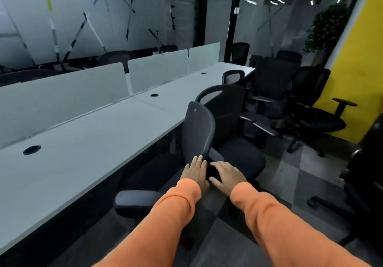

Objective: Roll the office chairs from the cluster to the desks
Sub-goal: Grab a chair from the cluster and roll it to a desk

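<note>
Three chairs stand along the long white desk (93, 142) with its frosted divider panels (62, 96), which runs from lower left toward the middle of the frame; nearest us is the dark grey office chair with the solid curved backrest (199, 130), just right of the desk edge at centre; behind it is a black mesh-backed chair (221, 105), and further up a smaller-looking mesh chair (233, 77) near the desk's far end

We have both hands low on the grey chair, under its backrest; the left hand (195, 171) lies flat with its fingers (196, 161) straight and close together against the backrest's lower edge; the right hand (227, 176) has its fingers (216, 166) bent over a dark part beside it, though we cannot tell whether they close round it

We judge this chair to be almost placed, beside the desk but angled, not tucked squarely in; the cluster of black armchairs (310, 101) at the upper right, against the yellow wall (362, 59), shows several chairs yet to be moved, and another dark chair sits at the right edge; so we reckon the job partway through, with the desk's near stretch at lower left unserved
</note>
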A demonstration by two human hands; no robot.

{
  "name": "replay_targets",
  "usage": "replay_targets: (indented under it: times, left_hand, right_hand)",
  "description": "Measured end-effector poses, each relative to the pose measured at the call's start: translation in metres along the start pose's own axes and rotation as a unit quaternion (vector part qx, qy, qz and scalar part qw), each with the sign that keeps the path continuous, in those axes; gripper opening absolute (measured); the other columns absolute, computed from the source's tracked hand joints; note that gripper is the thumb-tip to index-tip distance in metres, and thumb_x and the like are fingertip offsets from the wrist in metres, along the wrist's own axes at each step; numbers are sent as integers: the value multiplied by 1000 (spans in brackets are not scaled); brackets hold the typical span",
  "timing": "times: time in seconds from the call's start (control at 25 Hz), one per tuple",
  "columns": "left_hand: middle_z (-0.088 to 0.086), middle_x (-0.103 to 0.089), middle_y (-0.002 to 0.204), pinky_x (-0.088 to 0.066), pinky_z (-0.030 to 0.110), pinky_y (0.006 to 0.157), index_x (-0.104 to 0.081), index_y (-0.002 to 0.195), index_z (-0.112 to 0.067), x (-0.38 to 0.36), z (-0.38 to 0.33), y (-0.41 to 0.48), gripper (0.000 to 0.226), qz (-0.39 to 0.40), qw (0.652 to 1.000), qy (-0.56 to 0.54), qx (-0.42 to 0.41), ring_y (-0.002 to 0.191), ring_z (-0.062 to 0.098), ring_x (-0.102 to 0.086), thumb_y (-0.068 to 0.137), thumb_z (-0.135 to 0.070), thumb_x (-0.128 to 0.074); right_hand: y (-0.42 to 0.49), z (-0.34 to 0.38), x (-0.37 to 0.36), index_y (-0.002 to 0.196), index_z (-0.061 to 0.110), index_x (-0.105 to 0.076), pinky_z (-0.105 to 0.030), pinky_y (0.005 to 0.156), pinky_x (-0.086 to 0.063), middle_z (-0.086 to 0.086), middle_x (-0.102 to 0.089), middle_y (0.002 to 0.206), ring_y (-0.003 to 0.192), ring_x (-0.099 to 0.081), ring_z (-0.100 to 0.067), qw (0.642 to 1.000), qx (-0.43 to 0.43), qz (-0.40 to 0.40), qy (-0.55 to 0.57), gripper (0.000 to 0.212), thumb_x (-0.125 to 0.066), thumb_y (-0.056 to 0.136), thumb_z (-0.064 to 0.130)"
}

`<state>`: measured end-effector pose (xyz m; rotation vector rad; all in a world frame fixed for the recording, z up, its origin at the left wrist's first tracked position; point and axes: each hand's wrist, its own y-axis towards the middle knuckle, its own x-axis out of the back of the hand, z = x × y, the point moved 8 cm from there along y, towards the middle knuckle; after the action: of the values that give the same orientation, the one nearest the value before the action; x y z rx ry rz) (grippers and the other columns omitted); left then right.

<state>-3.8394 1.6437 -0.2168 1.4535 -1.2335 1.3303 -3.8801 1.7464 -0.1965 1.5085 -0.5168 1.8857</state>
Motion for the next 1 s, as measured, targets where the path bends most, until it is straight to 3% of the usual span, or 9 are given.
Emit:
replay_targets:
  times: [0.16,0.36,0.48,0.6,0.76,0.88,1.0]
  left_hand:
    - [14,20,161,-7,50,122,8,155,-9,10,33,85,90,-19,999,21,46,149,31,16,95,-34,-54]
    - [13,21,161,-8,53,121,14,154,-11,12,64,158,94,1,998,-5,63,149,32,13,94,-36,-55]
    - [9,9,164,-18,51,120,7,156,-14,-1,70,187,91,32,996,-59,66,151,28,-1,94,-38,-55]
    - [7,-10,163,-31,46,115,-16,154,-13,-14,64,214,70,48,987,-143,57,147,25,-23,95,-30,-51]
    - [9,-46,147,-42,42,106,-44,140,-17,-20,55,244,52,42,967,-247,49,126,25,-52,96,-44,-37]
    - [8,-58,132,-45,37,99,-44,140,-14,-15,50,260,66,51,951,-298,69,115,26,-58,91,-58,-52]
    - [11,-55,131,-48,41,96,-28,147,-13,-11,36,278,86,117,951,-255,131,113,30,-58,81,-52,-69]
  right_hand:
    - [77,-18,-7,144,24,-41,-30,111,-32,6,-44,146,135,-39,-13,999,8,30,-25,59,-59,90,38]
    - [162,-33,-1,146,23,-38,-30,112,-32,6,-42,148,136,-38,-13,998,35,43,-34,62,-61,89,31]
    - [197,-41,-6,145,24,-40,-30,112,-34,7,-42,149,136,-39,-13,998,37,52,-21,57,-56,91,19]
    - [226,-52,-12,143,24,-43,-25,112,-30,7,-43,148,135,-41,-13,996,55,61,-17,59,-55,88,8]
    - [260,-80,-14,142,22,-45,-21,115,-22,5,-42,149,139,-36,-12,992,99,73,-32,58,-62,87,13]
    - [288,-102,-19,144,22,-45,-20,118,-8,5,-36,155,146,-24,-10,976,173,106,-80,57,-61,90,13]
    - [325,-119,-22,142,23,-47,-21,118,-2,7,-37,154,147,-20,-9,956,242,122,-112,57,-60,89,9]
